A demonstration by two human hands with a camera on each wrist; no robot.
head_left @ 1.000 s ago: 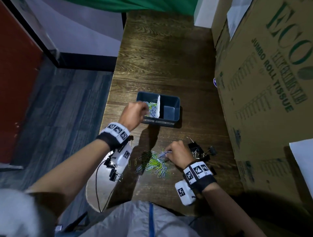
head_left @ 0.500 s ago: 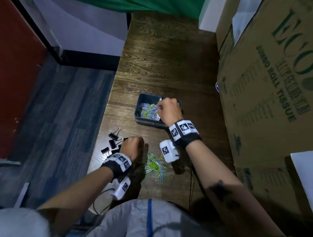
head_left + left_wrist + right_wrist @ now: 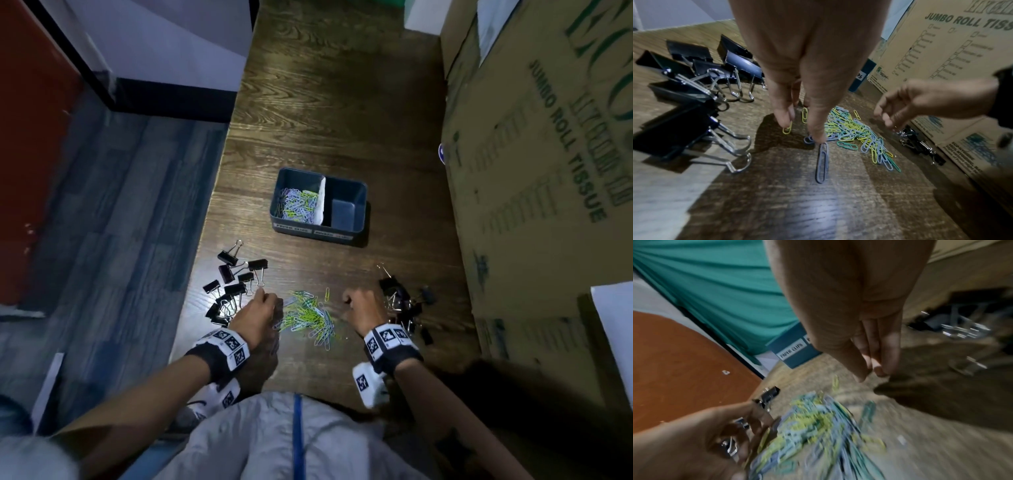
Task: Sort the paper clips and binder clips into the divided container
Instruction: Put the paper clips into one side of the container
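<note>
Nearest the body, at the table's (image 3: 342, 102) near edge: left hand (image 3: 255, 317) lowered at the left fringe of the loose paper clip pile (image 3: 310, 317), fingers (image 3: 819, 128) extended downward to the wood, one tip touching the end of a grey-blue paper clip (image 3: 822, 164), another on a yellow paper clip (image 3: 787, 129); nothing pinched or lifted as far as the left wrist view shows. Right hand (image 3: 363, 310) just right of the same pile, above the surface, fingers (image 3: 877, 353) straight and close together with the thumb alongside, tips near each other but empty; loosely curled in the left wrist view, holding nothing. Between the two hands: the multicoloured heap of green, yellow and pale-blue clips, lying flat on the wood. To the left of the left hand, close by: a scattered cluster of black binder clips (image 3: 233, 284), silver handles splayed, near the table's left edge. To the right of the right hand, partly behind it: a second group of black binder clips (image 3: 404, 301), dim and hard to count. Farther out, well apart from both hands: the divided container (image 3: 349, 236), dark blue, split by a white divider (image 3: 321, 202); left compartment holding paper clips (image 3: 296, 204), right compartment bare; white labels on the near wall, one reading PAPER CLIPS in the right wrist view. Along the right side: a large cardboard box (image 3: 548, 171) printed JUMBO ROLL TISSUE.
</note>
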